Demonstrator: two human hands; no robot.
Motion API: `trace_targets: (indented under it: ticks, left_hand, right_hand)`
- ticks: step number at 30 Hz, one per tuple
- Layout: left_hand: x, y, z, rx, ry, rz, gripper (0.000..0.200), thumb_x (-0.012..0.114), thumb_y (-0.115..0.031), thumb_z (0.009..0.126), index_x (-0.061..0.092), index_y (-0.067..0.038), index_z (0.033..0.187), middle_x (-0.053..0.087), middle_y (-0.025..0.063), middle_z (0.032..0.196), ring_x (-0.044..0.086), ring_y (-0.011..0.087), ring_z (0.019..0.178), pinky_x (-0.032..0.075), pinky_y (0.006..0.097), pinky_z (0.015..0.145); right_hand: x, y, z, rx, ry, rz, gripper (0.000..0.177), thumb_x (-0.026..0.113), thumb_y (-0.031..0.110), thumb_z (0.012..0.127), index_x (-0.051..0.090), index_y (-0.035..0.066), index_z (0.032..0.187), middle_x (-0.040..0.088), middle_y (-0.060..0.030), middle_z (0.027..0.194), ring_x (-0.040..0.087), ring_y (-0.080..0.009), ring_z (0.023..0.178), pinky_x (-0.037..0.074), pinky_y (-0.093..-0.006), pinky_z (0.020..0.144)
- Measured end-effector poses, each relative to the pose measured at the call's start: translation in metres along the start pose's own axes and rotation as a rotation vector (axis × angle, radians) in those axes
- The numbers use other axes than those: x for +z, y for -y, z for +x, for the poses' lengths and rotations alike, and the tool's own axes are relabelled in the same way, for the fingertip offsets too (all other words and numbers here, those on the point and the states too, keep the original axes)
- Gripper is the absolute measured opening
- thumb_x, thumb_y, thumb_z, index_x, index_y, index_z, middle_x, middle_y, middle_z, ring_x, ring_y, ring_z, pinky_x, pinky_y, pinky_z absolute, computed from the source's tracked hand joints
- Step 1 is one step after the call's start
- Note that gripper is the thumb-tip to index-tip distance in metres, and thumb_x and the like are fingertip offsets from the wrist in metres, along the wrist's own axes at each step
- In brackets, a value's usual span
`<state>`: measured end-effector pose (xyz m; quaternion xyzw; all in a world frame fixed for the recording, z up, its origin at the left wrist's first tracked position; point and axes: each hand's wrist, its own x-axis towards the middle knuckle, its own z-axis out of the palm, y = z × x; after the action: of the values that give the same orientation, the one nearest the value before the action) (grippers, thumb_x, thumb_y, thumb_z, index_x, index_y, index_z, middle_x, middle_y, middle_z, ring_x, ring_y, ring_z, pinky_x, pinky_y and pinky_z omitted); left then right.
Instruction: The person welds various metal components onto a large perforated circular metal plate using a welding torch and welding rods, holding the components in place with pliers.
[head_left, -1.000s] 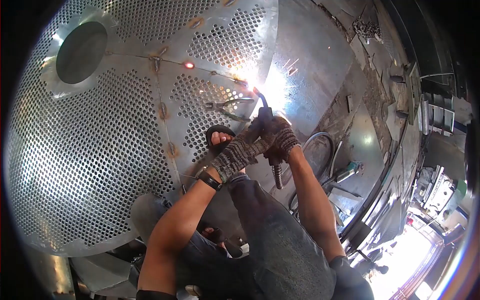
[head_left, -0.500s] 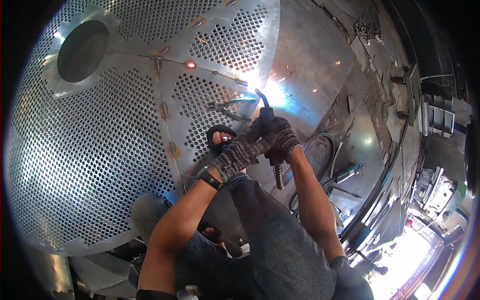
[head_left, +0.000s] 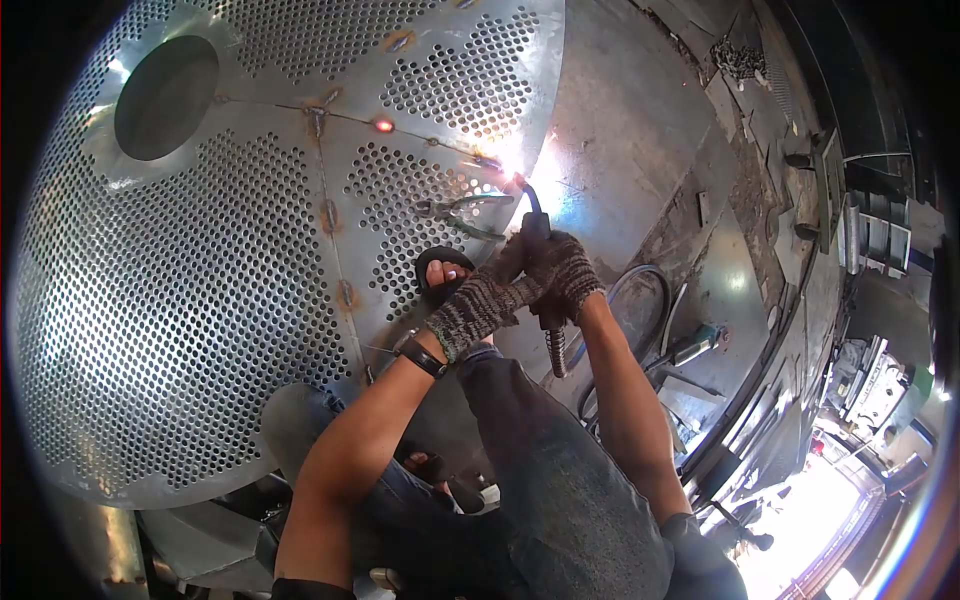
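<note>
Both my hands wear dark knitted gloves and are closed together round a welding torch (head_left: 535, 228). My left hand (head_left: 482, 300) comes in from the left and overlaps my right hand (head_left: 562, 268), which grips the handle. The torch's bent neck points up to a bright arc at the outer edge of a perforated metal disc (head_left: 340, 240). A seam with weld spots runs from there toward the disc's round hole. Pliers (head_left: 465, 213) lie on the disc just left of the torch. One glowing red spot (head_left: 384, 126) shows on the seam.
My sandalled foot (head_left: 445, 272) rests on the disc beside the pliers. A hose (head_left: 655, 300) curls on the floor to the right, near an angle grinder (head_left: 695, 345). Scrap metal strips and sheets lie farther right, with a pile of small pieces (head_left: 738, 62) at the top.
The torch tip and arc have shifted slightly left at the disc's edge. The blue-white glare is smaller. My hands keep the same grip and have hardly moved.
</note>
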<state>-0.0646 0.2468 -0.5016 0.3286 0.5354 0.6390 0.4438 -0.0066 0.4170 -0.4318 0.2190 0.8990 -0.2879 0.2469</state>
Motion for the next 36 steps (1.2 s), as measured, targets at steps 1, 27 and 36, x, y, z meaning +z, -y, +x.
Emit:
trace_targets:
  ticks: [1, 27, 36]
  left_hand:
    - [-0.001, -0.008, -0.001, 0.049, 0.01, 0.005, 0.069, 0.068, -0.019, 0.103, 0.038, -0.009, 0.164, 0.043, 0.0241, 0.161, 0.045, 0.0372, 0.15, 0.041, 0.042, 0.123]
    - [-0.005, -0.023, -0.001, 0.039, 0.014, -0.765, 0.054, 0.068, -0.022, 0.106, 0.053, -0.003, 0.154, 0.065, 0.0091, 0.145, 0.062, 0.0142, 0.129, 0.047, 0.0281, 0.113]
    - [-0.008, -0.041, -0.002, -0.185, -0.03, -0.412, 0.058, 0.069, -0.024, 0.105, 0.05, -0.002, 0.156, 0.066, 0.0086, 0.143, 0.061, 0.0142, 0.128, 0.047, 0.0278, 0.111]
  right_hand:
    - [-0.001, 0.0, -0.001, 0.0, 0.0, 0.001, 0.058, 0.056, 0.04, 0.107, 0.042, 0.011, 0.156, 0.071, -0.0265, 0.107, 0.073, -0.0435, 0.092, 0.06, -0.0495, 0.082]
    - [-0.022, 0.023, 0.003, 0.308, 0.142, 0.466, 0.059, 0.078, 0.04, 0.091, 0.064, -0.001, 0.131, 0.072, -0.0252, 0.102, 0.074, -0.0369, 0.082, 0.063, -0.043, 0.07]
    - [-0.026, 0.029, 0.004, 0.511, 0.128, 0.716, 0.065, 0.083, 0.034, 0.079, 0.066, 0.003, 0.133, 0.07, -0.0256, 0.111, 0.071, -0.0422, 0.101, 0.059, -0.0474, 0.093]
